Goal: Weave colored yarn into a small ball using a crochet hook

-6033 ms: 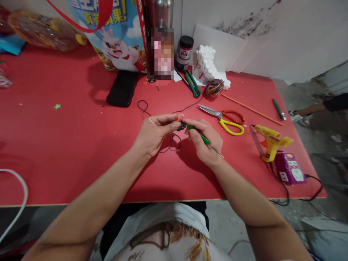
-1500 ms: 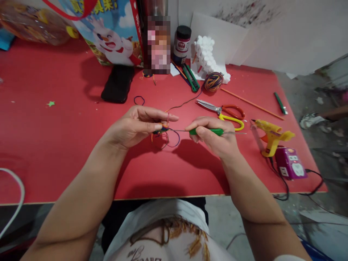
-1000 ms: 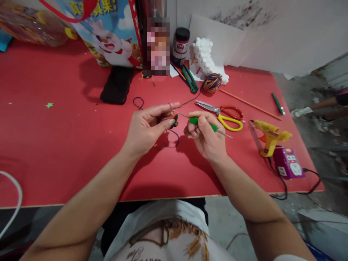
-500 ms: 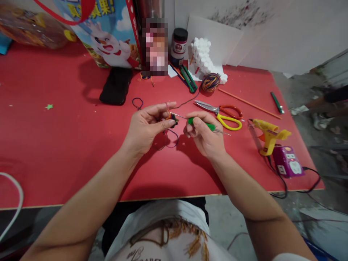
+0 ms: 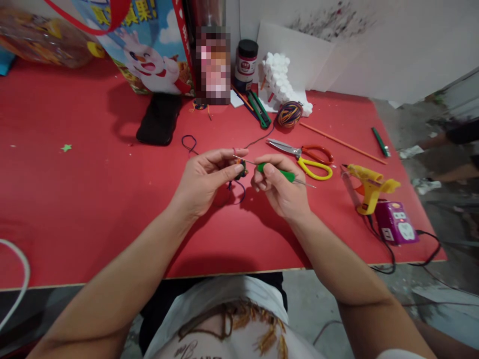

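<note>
Between the thumb and fingers of my left hand point(image 5: 204, 182) is a small dark multicoloured yarn piece point(image 5: 242, 168), partly hidden by the thumb. Yarn passes over my raised left index finger and runs to a multicoloured yarn ball point(image 5: 289, 114). My right hand point(image 5: 280, 184) is closed round the green handle of a crochet hook point(image 5: 277, 172). Its thin metal shaft points left, with the tip close to my left index finger, just above the piece. A dark loop of yarn hangs below the piece.
Scissors point(image 5: 299, 152) lie right of the hands, with a yellow glue gun point(image 5: 370, 184) and purple power socket point(image 5: 397, 223) farther right. Behind are a black phone point(image 5: 159, 118), green cutter point(image 5: 259, 108), dark-lidded jar point(image 5: 246, 65) and printed bag point(image 5: 149, 55). A person's legs show far right.
My left hand has turned slightly, and its index finger sits a little lower. The yarn piece has shifted slightly right and shows less orange. The hook has moved slightly left.
</note>
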The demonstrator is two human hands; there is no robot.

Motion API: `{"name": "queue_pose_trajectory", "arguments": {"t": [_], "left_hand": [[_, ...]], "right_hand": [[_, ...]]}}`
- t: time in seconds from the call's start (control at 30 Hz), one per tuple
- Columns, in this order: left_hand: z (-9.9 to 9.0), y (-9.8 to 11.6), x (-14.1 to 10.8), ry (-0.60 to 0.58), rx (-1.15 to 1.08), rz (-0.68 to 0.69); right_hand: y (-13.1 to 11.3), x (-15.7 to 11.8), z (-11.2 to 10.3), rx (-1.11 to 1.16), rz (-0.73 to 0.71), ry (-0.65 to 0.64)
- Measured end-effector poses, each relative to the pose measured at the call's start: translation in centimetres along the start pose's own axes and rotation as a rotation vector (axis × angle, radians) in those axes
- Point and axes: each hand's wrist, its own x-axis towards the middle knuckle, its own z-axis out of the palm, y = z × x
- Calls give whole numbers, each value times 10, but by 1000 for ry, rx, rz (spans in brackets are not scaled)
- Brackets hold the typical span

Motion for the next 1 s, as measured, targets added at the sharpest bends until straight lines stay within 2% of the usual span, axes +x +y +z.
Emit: {"name": "queue_pose_trajectory", "arguments": {"t": [0.13,0.5,1.0], "left_hand": [[0,-3,1,-9,15,2],[6,-4,-3,57,-43,-1],[9,5,-2,114,-108,-58]], "right_hand": [[-2,-2,2,-20,17,-4],[-5,2,4,32,25,43],[-8,-1,0,33,-10,-121]]}}
